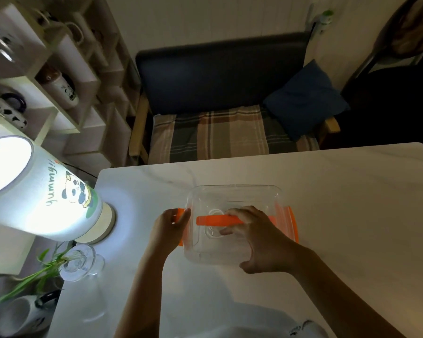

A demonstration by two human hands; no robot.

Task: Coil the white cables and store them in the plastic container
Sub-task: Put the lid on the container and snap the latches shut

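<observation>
Two bare hands of yours are on the clear square plastic container (232,191), which sits with its clear lid on near the middle of the white marble-patterned table (352,203). Your left hand (167,228) is at the container's left edge, thumb and fingers pinched on the orange side latch (180,213) there. Your right hand (257,240) lies spread over the top of the lid, fingers reaching across the flat orange carry handle (217,220) that runs along the lid's centre, thumb down at the near edge; it presses on the lid rather than closing around anything. A second orange latch (294,223) shows on the container's right side. Through the lid you can make out a pale loop, a coiled white cable (215,212), lying inside just under the handle; how many cables are in there cannot be told.

At the table's left corner stands a lit cylindrical white lamp (59,203) printed with a panda and the word "Yummy". Just in front of it is a clear glass vase (83,264) with green leaves. Beyond the table's far edge is a dark bench with a plaid seat cushion (217,135) and a blue pillow (305,98).
</observation>
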